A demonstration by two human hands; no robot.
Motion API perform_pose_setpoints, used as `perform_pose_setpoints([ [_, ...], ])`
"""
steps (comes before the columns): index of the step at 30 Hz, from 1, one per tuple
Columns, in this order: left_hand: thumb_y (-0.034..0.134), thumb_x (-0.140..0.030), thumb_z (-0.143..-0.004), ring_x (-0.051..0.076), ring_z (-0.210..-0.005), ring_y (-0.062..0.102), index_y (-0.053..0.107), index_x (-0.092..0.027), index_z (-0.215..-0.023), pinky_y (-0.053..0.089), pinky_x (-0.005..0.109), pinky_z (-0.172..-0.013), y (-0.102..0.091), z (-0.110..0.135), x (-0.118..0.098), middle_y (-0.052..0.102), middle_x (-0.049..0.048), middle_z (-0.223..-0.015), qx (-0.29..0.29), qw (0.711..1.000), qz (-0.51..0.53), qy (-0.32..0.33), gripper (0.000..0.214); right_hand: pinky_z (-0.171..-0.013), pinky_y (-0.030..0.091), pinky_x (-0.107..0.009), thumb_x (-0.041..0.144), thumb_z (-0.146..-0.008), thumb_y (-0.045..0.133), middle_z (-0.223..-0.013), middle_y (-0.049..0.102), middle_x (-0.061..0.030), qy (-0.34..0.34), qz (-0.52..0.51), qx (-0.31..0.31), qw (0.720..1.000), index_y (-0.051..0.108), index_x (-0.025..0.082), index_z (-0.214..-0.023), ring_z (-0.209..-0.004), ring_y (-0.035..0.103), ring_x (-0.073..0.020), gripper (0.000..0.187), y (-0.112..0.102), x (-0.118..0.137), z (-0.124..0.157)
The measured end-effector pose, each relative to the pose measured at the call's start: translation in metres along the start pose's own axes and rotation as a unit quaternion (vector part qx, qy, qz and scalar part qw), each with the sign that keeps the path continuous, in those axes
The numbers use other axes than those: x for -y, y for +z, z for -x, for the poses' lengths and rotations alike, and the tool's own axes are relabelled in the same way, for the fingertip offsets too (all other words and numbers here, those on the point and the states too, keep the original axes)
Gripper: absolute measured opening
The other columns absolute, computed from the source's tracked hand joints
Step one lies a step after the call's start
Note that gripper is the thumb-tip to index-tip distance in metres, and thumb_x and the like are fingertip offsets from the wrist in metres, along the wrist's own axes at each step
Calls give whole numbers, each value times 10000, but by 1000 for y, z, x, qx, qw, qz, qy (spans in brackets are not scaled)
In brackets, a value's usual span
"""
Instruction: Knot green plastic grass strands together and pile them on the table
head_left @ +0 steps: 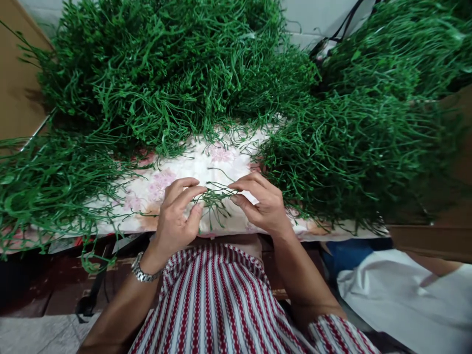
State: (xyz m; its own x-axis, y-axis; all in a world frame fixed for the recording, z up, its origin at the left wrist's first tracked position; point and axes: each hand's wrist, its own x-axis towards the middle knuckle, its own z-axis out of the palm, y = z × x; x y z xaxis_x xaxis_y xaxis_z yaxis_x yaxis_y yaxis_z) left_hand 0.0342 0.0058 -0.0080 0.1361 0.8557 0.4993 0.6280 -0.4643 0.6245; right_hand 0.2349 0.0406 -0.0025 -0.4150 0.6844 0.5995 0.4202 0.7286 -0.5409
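Observation:
A small green plastic sprig (216, 198) with thin branching stems is pinched between both my hands over a flowered cloth (206, 164). My left hand (179, 211), with a metal watch on its wrist, grips the sprig's left end with thumb and fingers closed. My right hand (261, 201) pinches the sprig's right end. Large heaps of the same green stems surround the cloth: one pile (155, 69) behind it, one pile (354, 152) to the right.
More green stems (44, 182) spill over the cloth's left edge. A brown board (14, 78) stands at far left. White cloth (409, 300) lies at lower right beside something blue (346, 255). My striped sleeves and lap fill the bottom centre.

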Motion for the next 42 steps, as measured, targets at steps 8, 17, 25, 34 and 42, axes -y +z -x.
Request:
perform_pose_setpoints([
  [8,488,-54,-789,171,-764,529,589,-181,-824,426,342,-725,7,-12,-15,594,33,-758,48,994,-26,94,166,-714,485,-285,251,-836,587,-826,622,-74,-29,39,31,998,624,146,-935,-789,574,-152,149,3,5,2],
  [17,487,-84,-810,140,-755,531,625,-192,-811,443,284,-676,5,-3,-9,551,29,-782,34,996,87,6,175,-910,446,-385,261,-848,546,-1069,601,-100,-35,-89,94,991,595,177,-918,-1063,537,-197,121,4,2,-2],
  [25,471,-101,-824,121,-678,541,599,-177,-772,428,255,-642,2,-5,-11,572,10,-699,80,986,139,-47,158,-751,481,-316,213,-848,542,-836,607,-75,0,-193,83,978,585,141,-914,-832,573,-156,107,16,0,-2],
  [34,469,-124,-793,129,-661,539,579,-173,-743,420,258,-615,-2,-5,-12,583,10,-686,125,985,114,-33,130,-713,470,-282,186,-875,463,-831,593,-73,-2,-151,137,979,548,145,-916,-805,568,-150,103,8,2,-4],
  [42,539,-174,-775,124,-576,537,667,-201,-774,395,266,-595,0,-5,-9,673,-5,-665,117,992,29,-27,131,-671,453,-253,93,-844,440,-843,565,-67,-13,-41,178,983,493,147,-978,-783,539,-145,154,7,8,-2],
])
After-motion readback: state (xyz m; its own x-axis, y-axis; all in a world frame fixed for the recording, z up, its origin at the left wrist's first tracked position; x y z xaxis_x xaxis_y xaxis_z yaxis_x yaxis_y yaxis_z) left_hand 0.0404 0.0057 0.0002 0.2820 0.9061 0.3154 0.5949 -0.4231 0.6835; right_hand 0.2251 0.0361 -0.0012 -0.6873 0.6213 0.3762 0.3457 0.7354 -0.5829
